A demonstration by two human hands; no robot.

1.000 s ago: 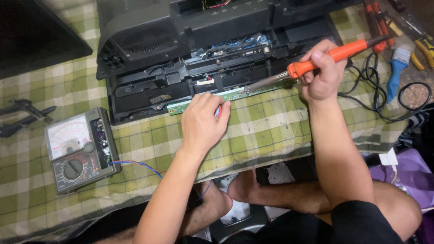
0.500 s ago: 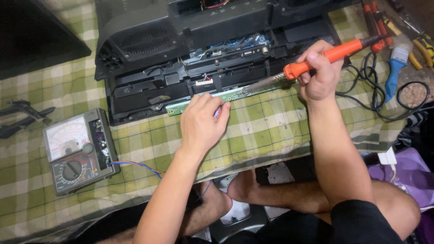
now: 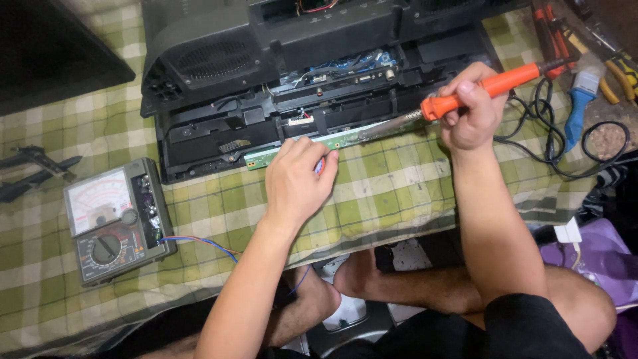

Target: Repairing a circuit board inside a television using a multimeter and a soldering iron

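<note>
My right hand (image 3: 468, 110) grips an orange-handled soldering iron (image 3: 492, 86), its metal tip resting on a long narrow green circuit board (image 3: 345, 138). That board lies along the front edge of an opened black electronic device (image 3: 266, 66) with exposed wiring. My left hand (image 3: 299, 179) presses down on the board's left part, fingers curled over it. Whether something small sits between those fingers is hidden.
A grey analog multimeter (image 3: 113, 219) with red and blue leads lies at the left on the green checked cloth (image 3: 219, 206). Black tools (image 3: 33, 169) sit at the far left. Pliers, a blue-handled tool (image 3: 585, 100) and black cable (image 3: 565, 146) lie at the right. My legs are below the table.
My right hand and the soldering iron have shifted slightly left along the board. My left hand stays on the board.
</note>
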